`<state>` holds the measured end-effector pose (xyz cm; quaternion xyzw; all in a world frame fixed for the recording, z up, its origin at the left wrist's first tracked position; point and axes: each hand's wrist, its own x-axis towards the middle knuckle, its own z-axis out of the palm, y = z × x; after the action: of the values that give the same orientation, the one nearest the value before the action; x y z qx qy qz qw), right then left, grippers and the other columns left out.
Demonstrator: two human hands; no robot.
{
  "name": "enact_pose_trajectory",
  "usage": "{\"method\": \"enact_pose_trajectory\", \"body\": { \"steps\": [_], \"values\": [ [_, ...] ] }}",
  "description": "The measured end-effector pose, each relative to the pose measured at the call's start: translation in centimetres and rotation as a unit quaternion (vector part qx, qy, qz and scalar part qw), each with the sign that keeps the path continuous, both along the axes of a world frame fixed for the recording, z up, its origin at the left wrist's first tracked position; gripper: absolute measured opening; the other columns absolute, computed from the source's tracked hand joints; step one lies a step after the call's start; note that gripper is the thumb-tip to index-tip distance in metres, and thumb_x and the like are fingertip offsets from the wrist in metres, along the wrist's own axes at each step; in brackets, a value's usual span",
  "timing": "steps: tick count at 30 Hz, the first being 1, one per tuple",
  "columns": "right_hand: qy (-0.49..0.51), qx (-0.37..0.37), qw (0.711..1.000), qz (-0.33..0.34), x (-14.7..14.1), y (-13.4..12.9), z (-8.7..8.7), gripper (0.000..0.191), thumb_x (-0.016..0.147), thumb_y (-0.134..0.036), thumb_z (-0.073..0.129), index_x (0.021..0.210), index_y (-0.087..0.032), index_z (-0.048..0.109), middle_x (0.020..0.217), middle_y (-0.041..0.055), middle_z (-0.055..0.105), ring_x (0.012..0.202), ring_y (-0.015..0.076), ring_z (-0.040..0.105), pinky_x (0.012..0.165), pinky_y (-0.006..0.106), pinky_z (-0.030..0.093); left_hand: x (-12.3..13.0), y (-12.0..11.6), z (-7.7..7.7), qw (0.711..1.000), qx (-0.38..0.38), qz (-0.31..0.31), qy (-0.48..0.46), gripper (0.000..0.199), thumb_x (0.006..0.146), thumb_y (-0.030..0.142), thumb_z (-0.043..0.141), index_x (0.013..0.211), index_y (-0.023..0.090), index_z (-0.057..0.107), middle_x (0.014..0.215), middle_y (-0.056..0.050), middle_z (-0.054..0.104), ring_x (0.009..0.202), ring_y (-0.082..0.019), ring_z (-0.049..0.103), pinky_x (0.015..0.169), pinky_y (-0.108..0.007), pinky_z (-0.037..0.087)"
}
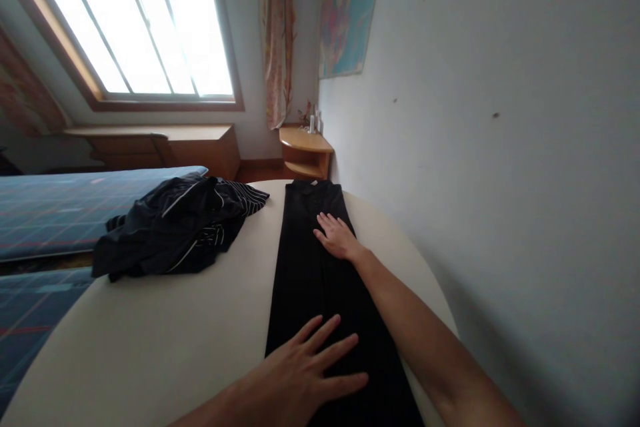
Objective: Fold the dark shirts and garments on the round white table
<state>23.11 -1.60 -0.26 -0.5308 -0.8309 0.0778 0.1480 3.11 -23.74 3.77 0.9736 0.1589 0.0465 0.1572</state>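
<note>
Your right hand (338, 238) lies flat, outstretched, on the black garment (305, 267) beneath; your left hand (305, 373), empty, spreads wide over it.

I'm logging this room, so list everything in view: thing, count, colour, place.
Round table: one, off-white, foreground
Flat garment: one, black, laid lengthwise on the table
Bunched clothing: one heap, dark with white stripes, left of the flat garment
Plaid bedding: two sections, blue, far left
Window: one, brown-framed, upper left
Curtains: two, patterned pinkish, flanking the window
Desk: one, brown, below the window
Corner shelf: one, brown, beyond the table
Wall picture: one, blue and pink, top centre
Walls: two, pale, right and behind
Left hand: one, bare, over the garment's near part
Right hand: one, bare, on its far part
</note>
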Motion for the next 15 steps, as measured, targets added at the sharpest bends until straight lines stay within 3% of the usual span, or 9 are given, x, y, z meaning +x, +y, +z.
{"method": "enact_pose_trajectory", "body": {
  "steps": [3,7,10,12,15],
  "values": [
    [-0.009,0.006,1.000,-0.006,0.2,0.1,0.1,0.059,0.104,-0.048,0.029,0.153,-0.019,0.039,0.162,0.0104,0.031,0.150,0.0290,0.025,0.120,0.048,0.023,0.0,0.1,-0.6,1.000,0.020,-0.003,-0.005,0.068,0.095,0.036,0.060,0.156,0.037,0.028,0.167,-0.006,0.014,0.151,-0.039,0.012,0.116,-0.063,0.028],
    [-0.015,0.032,0.997,-0.066,0.4,0.2,0.3,0.071,0.100,-0.061,0.031,0.154,-0.015,0.038,0.160,0.0161,0.032,0.149,0.0324,0.026,0.118,0.050,0.023,0.2,0.1,-1.6,0.998,0.063,-0.004,-0.021,0.065,0.097,0.032,0.059,0.155,0.040,0.030,0.166,-0.009,0.018,0.149,-0.042,0.019,0.111,-0.063,0.035],
    [-0.023,0.044,0.996,-0.075,0.5,0.0,1.2,0.074,0.096,-0.067,0.037,0.146,-0.014,0.049,0.154,0.0177,0.043,0.144,0.0349,0.035,0.115,0.051,0.028,0.4,-0.1,-3.0,0.994,0.105,-0.018,-0.022,0.064,0.098,0.032,0.059,0.154,0.042,0.030,0.164,-0.011,0.026,0.145,-0.043,0.032,0.106,-0.061,0.044],
    [-0.019,0.058,0.996,-0.060,0.5,-0.2,2.0,0.064,0.096,-0.065,0.040,0.131,-0.018,0.064,0.139,0.0159,0.059,0.131,0.0335,0.050,0.109,0.048,0.036,0.5,-0.4,-4.0,0.992,0.120,-0.023,-0.027,0.060,0.098,0.029,0.059,0.152,0.040,0.036,0.159,-0.008,0.037,0.140,-0.040,0.042,0.104,-0.056,0.048],
    [0.000,0.077,0.996,-0.048,0.5,-0.3,2.9,0.046,0.100,-0.053,0.040,0.103,-0.022,0.074,0.105,0.0119,0.073,0.103,0.0265,0.064,0.093,0.038,0.047,0.6,-0.4,-4.2,0.995,0.080,-0.016,-0.058,0.044,0.100,0.028,0.057,0.143,0.030,0.050,0.141,-0.003,0.060,0.129,-0.027,0.056,0.100,-0.034,0.053]
  ]
}}
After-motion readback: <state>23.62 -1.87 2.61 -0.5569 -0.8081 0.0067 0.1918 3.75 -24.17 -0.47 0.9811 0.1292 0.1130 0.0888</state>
